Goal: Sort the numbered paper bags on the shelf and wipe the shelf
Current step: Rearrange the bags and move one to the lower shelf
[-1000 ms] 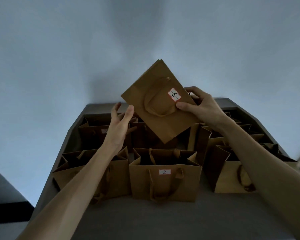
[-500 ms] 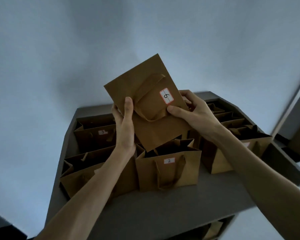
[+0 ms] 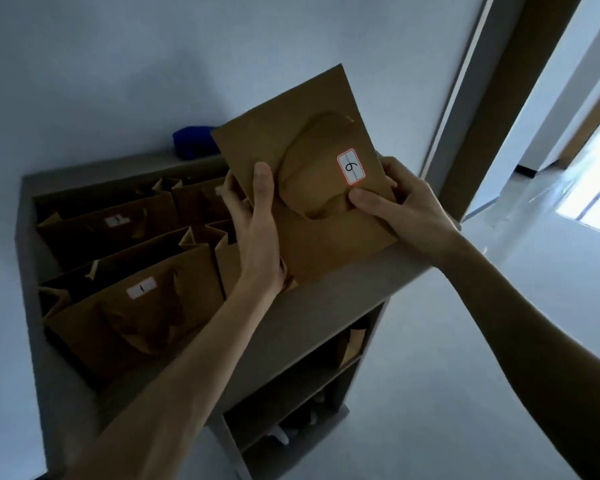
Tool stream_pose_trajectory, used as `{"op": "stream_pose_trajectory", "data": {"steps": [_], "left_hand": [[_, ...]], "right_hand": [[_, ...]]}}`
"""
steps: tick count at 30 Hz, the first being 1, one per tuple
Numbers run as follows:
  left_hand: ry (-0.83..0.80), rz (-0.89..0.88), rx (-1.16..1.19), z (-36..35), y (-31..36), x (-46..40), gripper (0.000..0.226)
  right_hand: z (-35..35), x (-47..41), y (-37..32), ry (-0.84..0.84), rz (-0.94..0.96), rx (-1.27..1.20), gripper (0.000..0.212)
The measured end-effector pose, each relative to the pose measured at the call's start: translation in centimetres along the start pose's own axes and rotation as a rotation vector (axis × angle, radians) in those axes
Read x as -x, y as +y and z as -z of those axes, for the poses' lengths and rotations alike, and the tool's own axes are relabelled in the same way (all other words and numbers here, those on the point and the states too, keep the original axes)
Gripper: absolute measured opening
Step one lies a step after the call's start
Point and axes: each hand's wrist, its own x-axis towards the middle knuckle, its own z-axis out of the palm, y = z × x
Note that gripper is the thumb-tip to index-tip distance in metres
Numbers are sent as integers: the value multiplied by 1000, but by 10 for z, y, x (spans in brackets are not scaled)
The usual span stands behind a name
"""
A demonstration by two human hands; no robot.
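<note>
We hold bag 6 (image 3: 312, 188) flat and tilted at the centre of the frame, above the shelf (image 3: 326, 306), with both hands. Its label (image 3: 351, 167), white with a red border, sits at the bag's right side with the digit turned sideways.

Left hand (image 3: 257, 233): thumb laid straight up the bag's front face near its left edge, fingers curled round behind that edge; only their tips show at the left, so we pinch the bag between thumb and fingers.

Right hand (image 3: 406, 202): thumb pressed on the front face just below the label, over the folded handle (image 3: 312, 174); fingers wrapped behind the right edge, mostly hidden. Grip closed on the bag.

On the shelf top, left half of the frame: bag 1 (image 3: 136, 317) standing open at lower left; behind it another labelled bag (image 3: 108, 226), its number blurred, possibly 3. More open bags stand behind our left hand.

A blue object (image 3: 194, 142) lies at the shelf's back edge, just left of bag 6, shape unclear. Lower compartments (image 3: 302, 382) show dim items at lower centre.
</note>
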Motion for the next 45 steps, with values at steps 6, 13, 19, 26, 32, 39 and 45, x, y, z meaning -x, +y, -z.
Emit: {"op": "stream_pose_trajectory", "data": {"steps": [6,13,19,26,32,39,45], "left_hand": [[-92,83,14,-28,-37,46,72],[-208,139,-46,-60,-98,95,73],[-174,299,-88,-67,-167,146,95],[-79,566,-132,-48,-228,198,66],[0,748,-95,-21,-246,208,72],[98,934,128,24,-251,194,76],[131,992,220,55,-257,166,68]], "right_hand": [[47,43,28,27,-68,43,38],[107,96,74,28,-177,23,41],[133,151,130,-35,-323,32,36],[144,195,195,-164,-464,-73,38],[127,204,234,-283,-569,-164,47],[81,192,253,-410,-582,-139,61],[31,179,273,-361,-569,-74,54]]}}
